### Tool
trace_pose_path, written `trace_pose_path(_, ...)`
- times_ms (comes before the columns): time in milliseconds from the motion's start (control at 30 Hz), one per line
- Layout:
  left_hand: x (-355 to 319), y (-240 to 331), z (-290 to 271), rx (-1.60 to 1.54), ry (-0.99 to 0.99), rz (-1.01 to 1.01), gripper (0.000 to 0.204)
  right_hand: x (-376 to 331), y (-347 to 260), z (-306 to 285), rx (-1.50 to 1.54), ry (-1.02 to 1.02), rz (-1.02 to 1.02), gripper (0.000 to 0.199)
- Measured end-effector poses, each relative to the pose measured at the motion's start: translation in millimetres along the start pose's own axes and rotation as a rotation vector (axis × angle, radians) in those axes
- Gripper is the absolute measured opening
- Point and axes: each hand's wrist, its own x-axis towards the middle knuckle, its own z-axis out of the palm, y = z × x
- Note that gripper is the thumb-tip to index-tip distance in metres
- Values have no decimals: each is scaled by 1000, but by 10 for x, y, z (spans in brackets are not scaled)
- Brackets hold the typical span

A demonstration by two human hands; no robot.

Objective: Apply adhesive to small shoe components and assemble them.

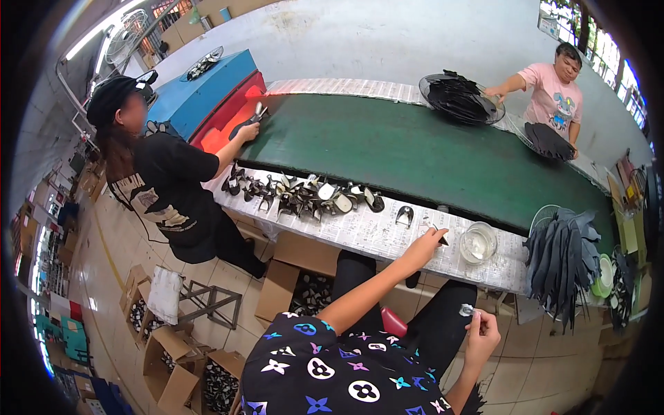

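Observation:
My left hand is over the paper-covered table edge, its fingers pinched round a thin, dark-tipped stick. Beside it stands a round clear bowl with whitish contents. My right hand is lower, above my lap, gripping a small whitish, shiny piece whose kind I cannot make out. A single black-and-white curved shoe part lies on the ledge left of my left hand. Further left spreads a pile of similar shoe parts.
A green conveyor belt runs beyond the ledge. Dark strips hang over a wire basket at right. One co-worker reaches toward the red machine mouth; another person handles baskets. Cardboard boxes stand on the floor.

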Motion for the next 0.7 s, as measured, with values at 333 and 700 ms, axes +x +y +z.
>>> trace_pose_path(333,-577,2,-333,57,-47,143,38,-29,-124,256,52,-54,-40,12)
trace_pose_path(700,-614,-108,-502,243,-266,48,26,23,-74,341,39,-76,-63,14)
